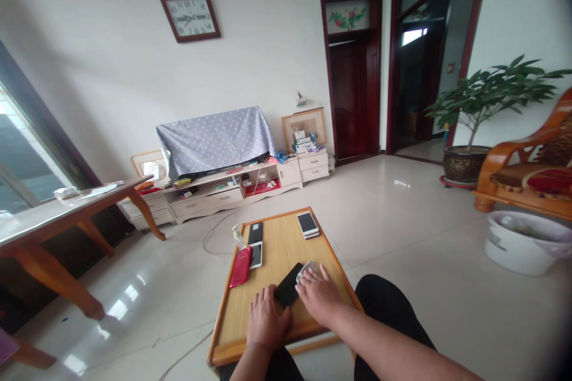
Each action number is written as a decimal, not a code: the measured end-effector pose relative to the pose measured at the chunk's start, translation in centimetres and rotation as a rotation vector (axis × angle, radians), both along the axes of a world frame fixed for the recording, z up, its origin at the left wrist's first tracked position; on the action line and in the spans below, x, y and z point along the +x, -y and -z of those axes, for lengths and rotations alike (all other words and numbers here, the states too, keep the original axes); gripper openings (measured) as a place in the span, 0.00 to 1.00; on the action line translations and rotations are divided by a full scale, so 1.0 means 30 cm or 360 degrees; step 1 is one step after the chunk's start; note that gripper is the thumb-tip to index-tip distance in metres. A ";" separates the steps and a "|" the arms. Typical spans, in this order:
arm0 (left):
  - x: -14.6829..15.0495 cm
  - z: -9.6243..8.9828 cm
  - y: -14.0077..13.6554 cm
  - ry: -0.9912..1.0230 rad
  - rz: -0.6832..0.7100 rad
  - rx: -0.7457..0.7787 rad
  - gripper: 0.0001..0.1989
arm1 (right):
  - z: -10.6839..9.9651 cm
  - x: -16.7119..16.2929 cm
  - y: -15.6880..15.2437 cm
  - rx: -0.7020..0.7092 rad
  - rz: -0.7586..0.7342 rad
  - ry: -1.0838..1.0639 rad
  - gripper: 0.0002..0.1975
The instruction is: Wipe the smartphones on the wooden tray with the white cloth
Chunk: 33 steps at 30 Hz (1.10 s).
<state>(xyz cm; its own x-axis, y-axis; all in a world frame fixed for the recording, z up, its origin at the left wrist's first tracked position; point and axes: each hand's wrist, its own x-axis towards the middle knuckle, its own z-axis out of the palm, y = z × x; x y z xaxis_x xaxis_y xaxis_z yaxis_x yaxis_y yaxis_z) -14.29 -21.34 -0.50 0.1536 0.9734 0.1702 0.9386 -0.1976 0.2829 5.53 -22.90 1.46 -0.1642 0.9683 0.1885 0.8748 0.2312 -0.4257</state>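
A black smartphone point(288, 287) lies slanted on the small wooden table point(279, 241). My left hand point(267, 317) grips its lower left end, fingers along one side and thumb by the near edge. Under the fingertips of my right hand point(318, 293) is a crumpled white wipe or tissue point(305, 271), pressed at the phone's upper right edge. My right fingers cover part of it. To the left on the tabletop are a red phone point(241, 266), a white phone point(256, 255) partly beneath it, a black rectangular device point(255, 232) and a clear pump bottle point(239, 238).
White stacked phones point(307, 224) sit at the table's far right corner. My knees flank the near edge. A white bucket point(513, 244) and a potted plant point(467, 161) stand to the right. A larger wooden table point(111, 190) is at left, a low white cabinet point(210, 207) behind.
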 end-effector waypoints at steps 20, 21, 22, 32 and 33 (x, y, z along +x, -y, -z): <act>0.001 0.003 0.002 0.0052 0.0007 0.0027 0.25 | 0.015 -0.015 0.005 0.0060 0.0016 0.0024 0.32; -0.001 0.005 0.001 0.0056 0.0010 0.0018 0.25 | 0.024 -0.036 0.020 0.0069 -0.0039 0.0014 0.32; -0.002 0.007 0.001 0.0056 0.0014 0.0008 0.25 | 0.033 -0.058 0.038 0.0079 -0.0107 -0.0002 0.31; 0.005 -0.005 0.004 0.0023 0.0002 0.0008 0.25 | 0.005 -0.007 -0.028 -0.0006 -0.0059 -0.0059 0.28; 0.006 -0.006 0.004 0.0022 -0.0002 0.0010 0.25 | -0.003 0.003 -0.047 -0.0016 -0.0005 -0.0045 0.29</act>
